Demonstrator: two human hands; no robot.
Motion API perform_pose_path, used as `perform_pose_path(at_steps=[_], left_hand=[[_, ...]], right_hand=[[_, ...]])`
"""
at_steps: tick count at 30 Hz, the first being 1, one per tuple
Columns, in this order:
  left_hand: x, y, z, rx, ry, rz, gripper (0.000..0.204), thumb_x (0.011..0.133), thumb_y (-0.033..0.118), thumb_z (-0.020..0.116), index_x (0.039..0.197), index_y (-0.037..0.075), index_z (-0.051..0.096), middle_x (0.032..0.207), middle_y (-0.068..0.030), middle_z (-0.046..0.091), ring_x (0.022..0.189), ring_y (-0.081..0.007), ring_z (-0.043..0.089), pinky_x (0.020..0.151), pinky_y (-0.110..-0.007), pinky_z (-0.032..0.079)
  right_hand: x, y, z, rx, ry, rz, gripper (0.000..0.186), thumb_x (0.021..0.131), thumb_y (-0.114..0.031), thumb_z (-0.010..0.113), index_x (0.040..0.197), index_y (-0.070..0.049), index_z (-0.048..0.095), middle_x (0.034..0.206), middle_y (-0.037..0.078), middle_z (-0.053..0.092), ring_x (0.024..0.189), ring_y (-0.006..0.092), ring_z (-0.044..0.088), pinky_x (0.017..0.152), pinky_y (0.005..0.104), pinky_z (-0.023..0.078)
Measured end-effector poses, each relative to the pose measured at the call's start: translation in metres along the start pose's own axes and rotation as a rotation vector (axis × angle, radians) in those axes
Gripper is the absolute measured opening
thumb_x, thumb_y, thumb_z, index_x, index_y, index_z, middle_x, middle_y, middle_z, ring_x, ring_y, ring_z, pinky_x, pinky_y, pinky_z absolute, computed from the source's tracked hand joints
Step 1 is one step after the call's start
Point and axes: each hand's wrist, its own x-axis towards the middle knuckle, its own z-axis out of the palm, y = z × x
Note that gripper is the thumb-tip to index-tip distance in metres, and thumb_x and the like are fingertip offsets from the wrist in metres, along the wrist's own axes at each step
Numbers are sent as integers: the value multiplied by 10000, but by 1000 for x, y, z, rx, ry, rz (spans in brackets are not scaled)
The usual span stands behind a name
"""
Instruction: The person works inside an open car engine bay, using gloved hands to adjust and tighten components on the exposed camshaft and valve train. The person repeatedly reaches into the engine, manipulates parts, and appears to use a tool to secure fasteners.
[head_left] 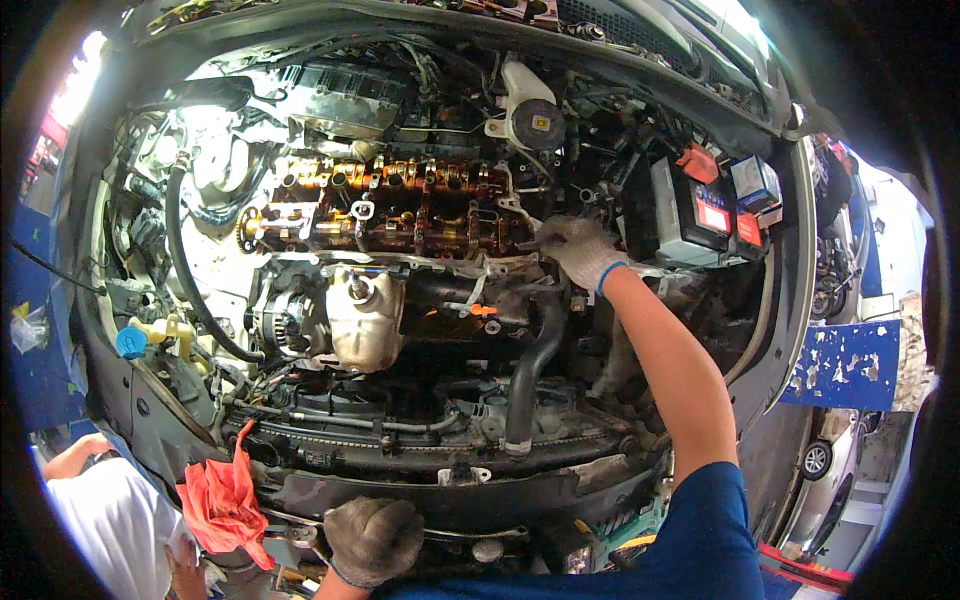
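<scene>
I look down into an open car engine bay. The valve cover is off, so the oily brown camshafts (pixel 400 205) lie bare across the middle. My right hand (pixel 578 248), in a dirty white glove, reaches to the right end of that cylinder head; its fingers are curled against the metal, and whatever they hold is hidden. My left hand (pixel 375 540), in a grey glove, rests knuckles up on the front panel (pixel 520 492) of the car, fingers curled. A crumpled red rag (pixel 225 500) lies on the panel just left of it.
A battery (pixel 700 210) with a red terminal cap sits at the right. Behind the head stands a white reservoir (pixel 530 115) with a black cap. A thick black hose (pixel 525 385) runs down the front. Another person in a white shirt (pixel 110 520) stands at lower left.
</scene>
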Motion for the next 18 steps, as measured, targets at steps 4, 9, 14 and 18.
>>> perform_pose_path(at_steps=[4,9,14,18], left_hand=[[-1,-3,0,-11,45,55,318,702,142,848,982,127,698,760,-70,704,600,-293,667,511,-417,508],[-2,-5,3,-40,43,43,321,665,142,849,951,112,708,753,-84,687,607,-328,662,516,-444,513],[-1,-4,2,-25,36,33,312,655,135,848,933,107,710,742,-89,686,611,-331,666,524,-445,525],[-2,-5,0,-1,36,43,302,656,128,842,927,108,710,732,-90,681,609,-331,664,520,-446,521]], right_hand=[[3,-5,18,-175,80,-82,228,946,-197,698,1127,-73,763,1170,169,753,1116,377,707,983,436,553],[11,4,30,18,-6,50,183,943,-131,728,1102,-47,763,1115,151,769,1061,300,729,958,408,554],[12,11,32,201,-41,142,153,931,-144,780,1050,-49,771,1039,98,763,970,215,694,924,375,542],[9,9,33,279,-53,138,164,938,-185,800,1019,-45,769,999,86,744,925,199,661,900,370,530]])
